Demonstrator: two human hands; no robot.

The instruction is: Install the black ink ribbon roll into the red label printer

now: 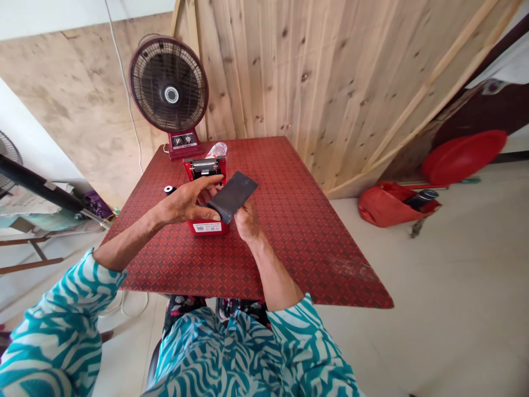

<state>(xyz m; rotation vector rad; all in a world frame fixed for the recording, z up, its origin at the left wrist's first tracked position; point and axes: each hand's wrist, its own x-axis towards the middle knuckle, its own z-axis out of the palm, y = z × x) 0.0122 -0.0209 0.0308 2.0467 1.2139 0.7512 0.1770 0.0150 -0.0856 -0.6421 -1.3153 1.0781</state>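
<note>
A dark grey, film-like strip (233, 196) slants between my hands above a red machine that looks like a small printer (226, 227). My right hand (247, 221) grips it from below, its fingers partly hidden behind the strip. At the strip's left end is my left hand (185, 201), thumb against the lower edge, index finger stretched out above and the other fingers curled in behind. The machine's lid (204, 166) is raised, and a white label (207, 227) shows on its front. My hands and the strip cover most of its inside.
Left of the machine lies a small black roll with a white core (168, 189). A clear plastic bottle (217, 150) lies behind it. A fan (170, 94) stands at the back left of the red patterned table (289, 242). A red bag (386, 204) rests on the floor.
</note>
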